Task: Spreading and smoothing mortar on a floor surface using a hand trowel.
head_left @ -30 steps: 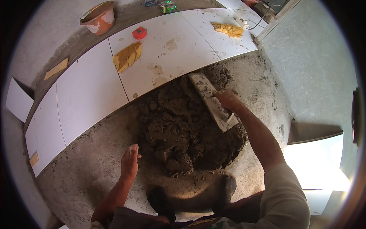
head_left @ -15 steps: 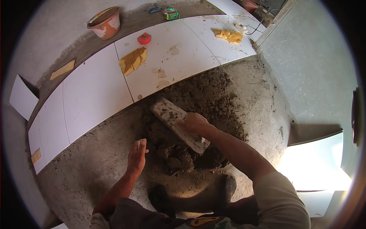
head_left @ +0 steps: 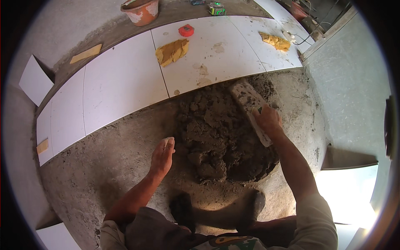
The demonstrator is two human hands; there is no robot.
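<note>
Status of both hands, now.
Left hand: nothing visible in it; open or closed cannot be told.
Right hand: closed, holding the trowel.

**Across White Tiles (head_left: pixel 121 75)**

Dotted with a red tape measure (head_left: pixel 186 30) just beside a crumpled yellow-brown scrap (head_left: pixel 172 52), a second scrap (head_left: pixel 275 41) farther right; edged by a bare strip (head_left: pixel 178 14) bearing an orange bucket (head_left: pixel 143 16), a green-lit device (head_left: pixel 217 9) and a flat tan piece (head_left: pixel 86 53).
</note>
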